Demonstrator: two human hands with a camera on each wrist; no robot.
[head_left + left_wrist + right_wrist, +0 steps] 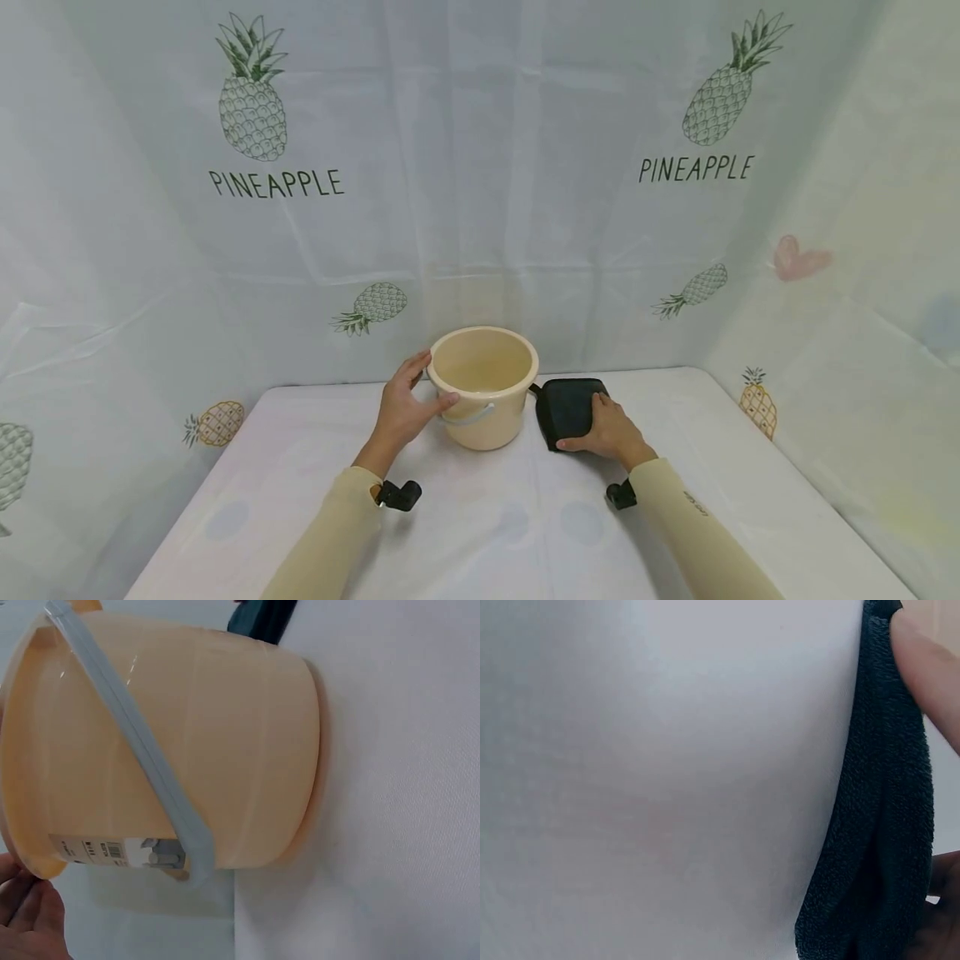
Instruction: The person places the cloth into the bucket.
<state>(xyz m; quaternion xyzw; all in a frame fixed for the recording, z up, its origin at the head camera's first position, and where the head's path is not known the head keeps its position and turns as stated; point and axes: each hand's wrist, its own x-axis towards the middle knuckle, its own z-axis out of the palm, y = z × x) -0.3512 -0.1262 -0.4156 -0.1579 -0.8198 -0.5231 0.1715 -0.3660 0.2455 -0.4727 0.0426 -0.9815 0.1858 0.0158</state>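
Observation:
A cream plastic bucket (487,423) stands upright on the table, its grey handle (468,414) hanging down the front; a label (90,850) shows on its side. My left hand (405,410) rests against the bucket's left side, fingers at the outer rim and thumb along the front rim. Right of the bucket lies a folded dark teal towel (576,400) with a terry surface and a small dark loop at its far left. My right hand (611,429) holds the towel by its near right part, thumb on the front edge. Some fingers are partly hidden in the right wrist view.
A white cloth covers the table (480,533). Behind and at both sides hangs a pale curtain (480,167) printed with pineapples; the bucket and towel are near the table's back edge. Each wrist wears a small black camera (401,496).

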